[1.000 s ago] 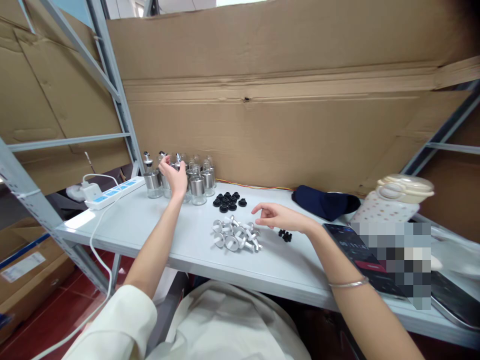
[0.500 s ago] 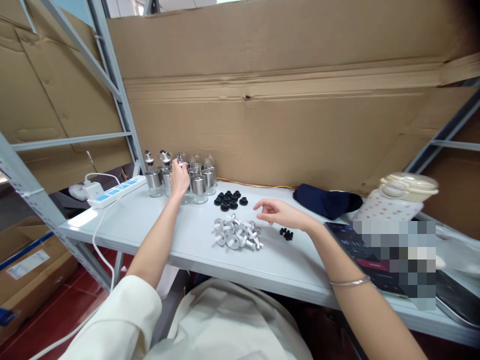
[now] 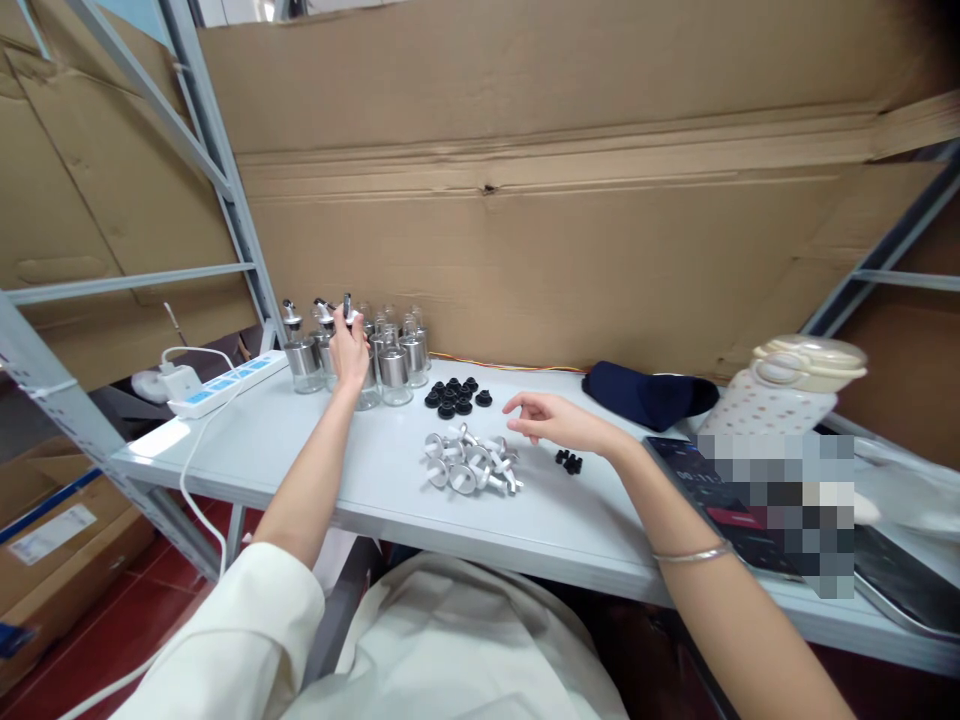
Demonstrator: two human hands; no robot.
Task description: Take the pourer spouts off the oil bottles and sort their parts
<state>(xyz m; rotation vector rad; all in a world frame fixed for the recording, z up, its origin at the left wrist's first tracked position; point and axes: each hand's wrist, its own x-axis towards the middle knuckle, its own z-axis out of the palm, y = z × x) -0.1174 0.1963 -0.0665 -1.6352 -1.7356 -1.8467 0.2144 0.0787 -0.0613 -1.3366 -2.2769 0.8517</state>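
Observation:
My left hand [image 3: 350, 352] is closed round a pour spout [image 3: 347, 305] with a dark lever and a silvery collar, at the top of a glass-and-steel bottle [image 3: 367, 395]. The hand covers most of the spout and the bottle's neck. Beside it, a bottle with a spout fitted [image 3: 304, 362] stands upright at the left end of the group. To the right are bottles with bare glass necks [image 3: 394, 370]. My right hand [image 3: 551, 420] hovers with loosely bent fingers apart, holding nothing, near silvery spout parts [image 3: 472, 465], black stoppers [image 3: 456, 397] and small black pieces [image 3: 568, 461].
A white power strip [image 3: 229, 383] with a cord lies on the table [image 3: 300, 450] at the left. At the right are a dark blue cap [image 3: 649, 393], a dotted bottle [image 3: 772, 400] and a tablet-like screen [image 3: 682, 480]. Cardboard [image 3: 525, 260] closes off the back.
My left hand has turned slightly, and more of the dark spout lever shows above its fingers. My right hand stays in nearly the same place. The whole view has shifted a little.

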